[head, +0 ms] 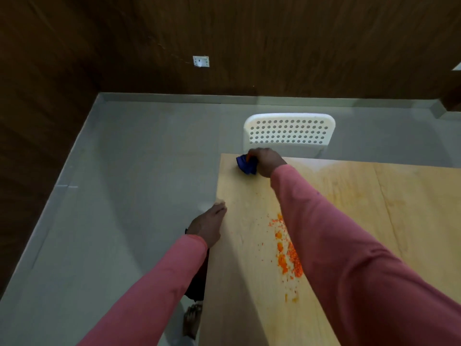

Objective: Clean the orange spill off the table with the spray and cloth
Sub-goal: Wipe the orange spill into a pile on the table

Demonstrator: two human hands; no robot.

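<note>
Orange spill [289, 255] lies near the table's [349, 196] left edge, on the near half — a scatter of crumbs and wet-looking smears running front to back, partly hidden under my right sleeve [349, 245]. My right hand [268, 162] is stretched to the far left corner of the table, where its fingers are curled down over a bunched blue cloth [245, 166]; the cloth sits on the wood just inside that corner, and a small fleck of orange shows at the fingertips where they meet it. I cannot tell whether that fleck is part of the cloth or something else. My left hand [208, 224] rests at the left edge of the table, about midway along it, fingers held together and pointing away from me, holding nothing that I can see. Spill and cloth are well apart, the spill much nearer to me. A faint orange haze marks the wood toward the middle of the table, right of my right arm. Beyond the far edge stands a white perforated chair [289, 132], its back just behind my right hand. I see no spray bottle from here — only the cloth.
</note>
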